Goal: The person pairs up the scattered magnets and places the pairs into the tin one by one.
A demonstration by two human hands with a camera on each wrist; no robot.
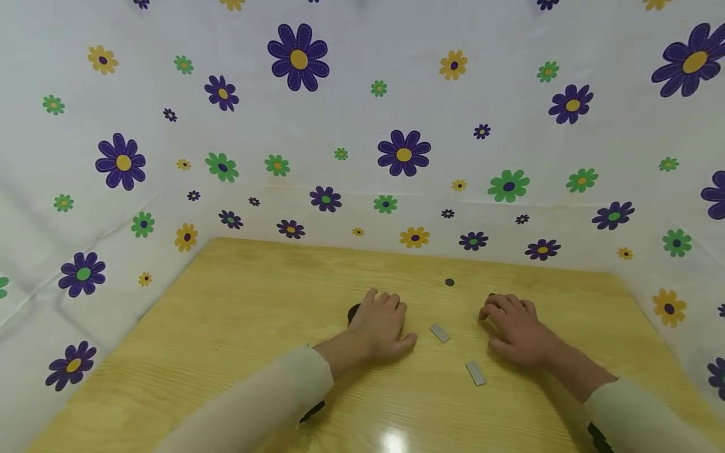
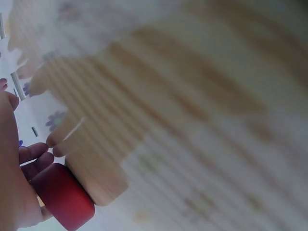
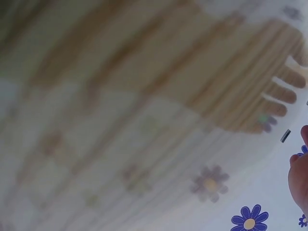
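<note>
My left hand (image 1: pixel 382 324) is palm down over the wooden table, thumb spread to the right. By its little-finger side is a dark, round-topped thing (image 1: pixel 354 313), partly hidden by the hand. In the left wrist view a squat red cylinder (image 2: pixel 67 199) stands right beside the fingers. My right hand (image 1: pixel 515 330) is low over the table with loosely bent fingers, the thumb apart from them. A small dark thing (image 1: pixel 491 294) shows just past its fingertips, mostly hidden. Between the hands lie two flat grey metal bars, one farther back (image 1: pixel 439 333) and one nearer (image 1: pixel 476 373).
A small black disc (image 1: pixel 449 282) lies on the wooden table (image 1: pixel 255 283), behind the grey bars. White cloth (image 1: pixel 351 119) with purple, green and yellow flowers rises along the table's back and sides.
</note>
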